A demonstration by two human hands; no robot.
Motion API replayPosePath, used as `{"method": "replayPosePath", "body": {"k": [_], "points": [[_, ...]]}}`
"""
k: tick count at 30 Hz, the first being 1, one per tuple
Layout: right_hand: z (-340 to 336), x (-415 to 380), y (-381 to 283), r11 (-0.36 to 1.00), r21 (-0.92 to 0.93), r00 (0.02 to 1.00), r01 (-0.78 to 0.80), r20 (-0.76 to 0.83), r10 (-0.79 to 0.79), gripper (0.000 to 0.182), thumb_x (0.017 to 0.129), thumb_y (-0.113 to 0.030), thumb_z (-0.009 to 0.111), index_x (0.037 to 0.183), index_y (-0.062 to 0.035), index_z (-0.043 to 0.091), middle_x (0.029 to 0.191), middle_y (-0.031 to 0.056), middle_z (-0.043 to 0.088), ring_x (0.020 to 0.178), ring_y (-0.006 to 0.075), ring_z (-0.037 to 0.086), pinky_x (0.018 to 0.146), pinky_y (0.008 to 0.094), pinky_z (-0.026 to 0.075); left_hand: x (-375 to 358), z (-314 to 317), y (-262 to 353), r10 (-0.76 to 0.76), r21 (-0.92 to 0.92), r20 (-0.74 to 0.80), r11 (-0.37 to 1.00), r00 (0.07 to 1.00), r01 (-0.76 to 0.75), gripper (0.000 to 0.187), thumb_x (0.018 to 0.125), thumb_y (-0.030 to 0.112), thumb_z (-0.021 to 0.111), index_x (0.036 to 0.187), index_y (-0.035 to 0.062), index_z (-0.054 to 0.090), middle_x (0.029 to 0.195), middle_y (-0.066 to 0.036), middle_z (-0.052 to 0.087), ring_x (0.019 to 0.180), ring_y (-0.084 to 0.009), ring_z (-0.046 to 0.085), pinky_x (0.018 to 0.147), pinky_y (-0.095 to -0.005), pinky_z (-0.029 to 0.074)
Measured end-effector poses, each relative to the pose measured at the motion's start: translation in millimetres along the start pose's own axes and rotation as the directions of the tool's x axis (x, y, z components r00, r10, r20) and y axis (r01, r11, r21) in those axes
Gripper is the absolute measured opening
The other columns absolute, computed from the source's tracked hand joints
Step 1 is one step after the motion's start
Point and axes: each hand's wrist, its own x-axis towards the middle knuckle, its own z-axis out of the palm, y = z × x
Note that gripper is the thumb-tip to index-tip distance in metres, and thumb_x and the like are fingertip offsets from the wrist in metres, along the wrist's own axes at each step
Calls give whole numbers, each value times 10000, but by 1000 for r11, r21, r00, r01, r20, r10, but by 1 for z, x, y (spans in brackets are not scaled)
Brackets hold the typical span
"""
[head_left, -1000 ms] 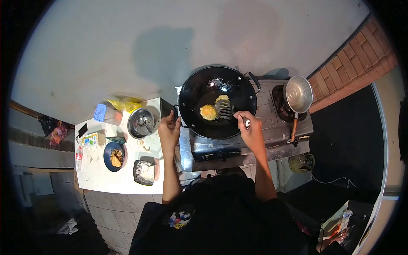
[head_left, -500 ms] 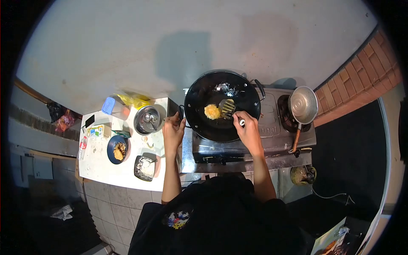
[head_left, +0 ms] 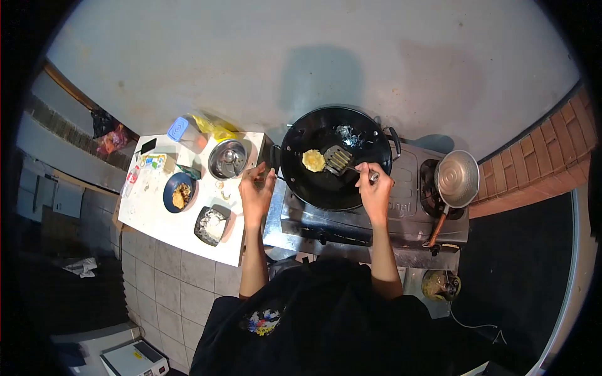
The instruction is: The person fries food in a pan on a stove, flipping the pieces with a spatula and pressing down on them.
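Observation:
My right hand [head_left: 375, 193] is closed round the handle of a slotted spatula [head_left: 339, 160], whose head lies low in the black wok [head_left: 326, 194]. Against the spatula's left edge rests a round, pale yellow fried piece [head_left: 313, 161]. Some oil gleams at the wok's far side. My left hand [head_left: 254, 195] is beside the wok's left handle [head_left: 274, 155], thumb and fingers bent but apart, with nothing seen between them.
Left, a white table [head_left: 150, 219] bears a metal bowl [head_left: 227, 160], a blue bowl [head_left: 179, 192] of fried food, a black dish [head_left: 211, 226] of white powder and a blue-lidded container [head_left: 178, 129]. A saucepan [head_left: 456, 179] sits on the stove's right burner.
The spatula head has moved against the fried piece, which now looks flatter and paler. My right hand shifted slightly along with it. The whole view has turned a little; my left hand stays by the handle.

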Motion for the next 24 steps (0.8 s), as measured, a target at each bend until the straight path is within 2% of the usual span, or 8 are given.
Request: {"method": "replayPosePath", "body": {"k": [2,11,18,21,24], "points": [[0,0,1,996,91,999,-10,-40,14,153,927,-76,571,853,46,626,701,84,643,527,105,590,486,247,454,0,-4,2,-7,-19,-31,1000,1000,6,352,830,176,723,1116,-19,661,1020,-172,660,745,-197,624,675,-317,504],[6,0,-14,987,138,995,78,-74,-68,125,921,-41,564,879,59,627,778,100,670,549,97,598,484,239,477,3,-19,-6,-3,-68,-107,998,994,-5,327,853,184,704,1135,22,669,1009,-111,665,728,-124,599,573,-241,436],[15,-6,-33,987,108,992,119,-42,-115,110,908,-22,572,875,66,629,770,115,667,535,97,585,483,243,478,2,-21,-3,-33,-119,-103,993,994,20,321,855,181,702,1132,20,670,1010,-110,664,727,-117,595,577,-247,447],[20,-12,-32,975,168,989,144,-57,-136,109,906,-25,579,870,66,628,735,108,656,523,98,579,477,242,461,0,-18,-7,-38,-109,-89,994,995,28,322,856,183,703,1125,10,669,1010,-113,666,724,-118,601,576,-246,456],[25,-17,-31,985,142,994,102,30,-108,102,906,-22,581,874,61,632,683,79,613,530,96,580,474,244,441,2,-16,-10,-40,-134,-74,991,996,30,324,855,188,706,1118,1,669,1000,-120,669,727,-122,609,574,-243,459]]}}
